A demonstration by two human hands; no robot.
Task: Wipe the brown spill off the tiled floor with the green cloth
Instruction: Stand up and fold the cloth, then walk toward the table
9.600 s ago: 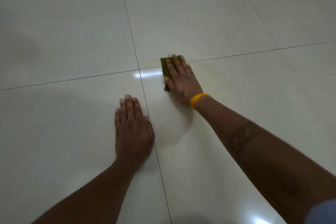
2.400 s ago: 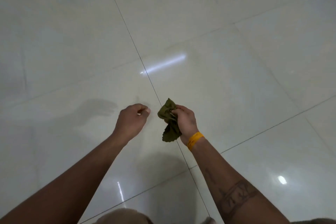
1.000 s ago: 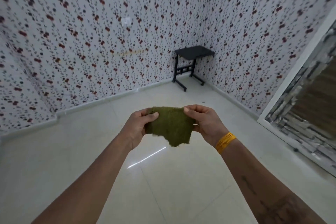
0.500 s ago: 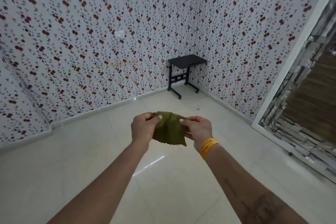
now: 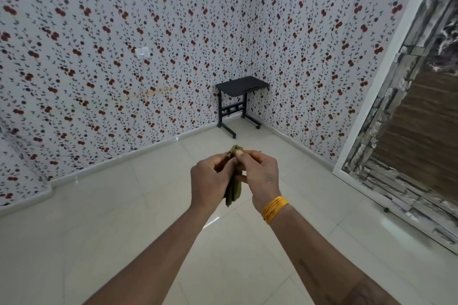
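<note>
**Both my hands pinch a folded green cloth above a tiled floor**

My left hand [image 5: 210, 181] and my right hand [image 5: 260, 176] are raised in front of me, close together, knuckles toward the camera. Between them hangs the green cloth [image 5: 234, 190], folded or bunched into a narrow strip. The fingers of both hands are curled, and the fingertips of each pinch the cloth near its top edge, where a small fold pokes up above my fingers. The lower end of the cloth dangles free between my wrists, well above the floor. A band of yellow bangles [image 5: 274, 208] circles my right wrist, and a dark tattoo marks the right forearm; its design is too blurred to read.

Below my arms lies the tiled floor [image 5: 99, 230], pale cream and glossy, with thin grout lines and a bright streak of reflected light just under my left wrist. I can see no brown spill on the part of the floor in view.

Further off, in the corner of the room, stands a small black table [image 5: 241, 86] on a wheeled frame. Both walls meeting there carry floral wallpaper [image 5: 99, 32], white with red flowers and dark leaves. A white wall socket [image 5: 142, 52] sits on the left wall. At the far right is a white-framed panel [image 5: 409, 131] with a grey stone pattern and a brown centre.
</note>
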